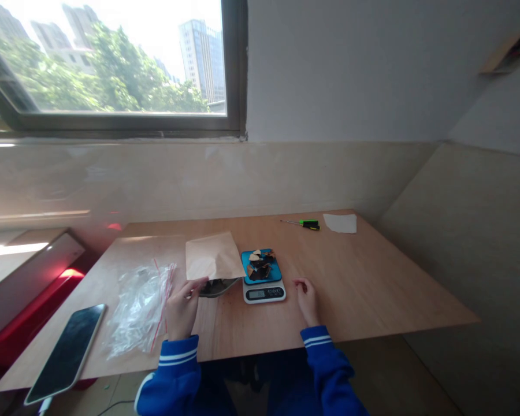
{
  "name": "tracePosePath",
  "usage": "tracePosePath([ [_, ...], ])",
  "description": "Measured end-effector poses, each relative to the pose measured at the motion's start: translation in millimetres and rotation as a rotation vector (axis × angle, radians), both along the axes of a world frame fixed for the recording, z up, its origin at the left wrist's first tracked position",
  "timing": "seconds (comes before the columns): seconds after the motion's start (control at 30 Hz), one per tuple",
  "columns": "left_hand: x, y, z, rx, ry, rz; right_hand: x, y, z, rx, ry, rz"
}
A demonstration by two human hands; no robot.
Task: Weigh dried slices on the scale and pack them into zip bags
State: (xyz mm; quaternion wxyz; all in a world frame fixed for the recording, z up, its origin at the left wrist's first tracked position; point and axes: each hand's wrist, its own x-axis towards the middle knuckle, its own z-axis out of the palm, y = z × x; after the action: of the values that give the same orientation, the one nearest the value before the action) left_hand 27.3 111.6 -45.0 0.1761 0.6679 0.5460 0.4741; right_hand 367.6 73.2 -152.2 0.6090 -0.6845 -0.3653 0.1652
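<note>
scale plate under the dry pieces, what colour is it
Blue. The scale plate shows best in the head view, the only one here.

A brown paper bag sits there, dark bits showing at its near edge; just beside it, a white scale bears a loose heap of dark and pale pieces on its blue top.

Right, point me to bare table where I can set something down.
On the table, the widest bare patch lies between the right hand, white sheet and right edge. A smaller one lies between the scale and the green screwdriver. The left is crowded with phone, plastic bags, paper bag and left hand.
</note>
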Motion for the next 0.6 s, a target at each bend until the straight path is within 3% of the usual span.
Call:
tracePosePath([
  [0.4, 0, -1, -2.4, 0.007, -0.002, 0.006, -7, -3, 11, -0.03, -0.128, 0.032],
  [0.6, 0, -2, 0.1, 0.01, 0.001, 0.007, -29, 1, 50, 0.022, -0.3, 0.15],
])
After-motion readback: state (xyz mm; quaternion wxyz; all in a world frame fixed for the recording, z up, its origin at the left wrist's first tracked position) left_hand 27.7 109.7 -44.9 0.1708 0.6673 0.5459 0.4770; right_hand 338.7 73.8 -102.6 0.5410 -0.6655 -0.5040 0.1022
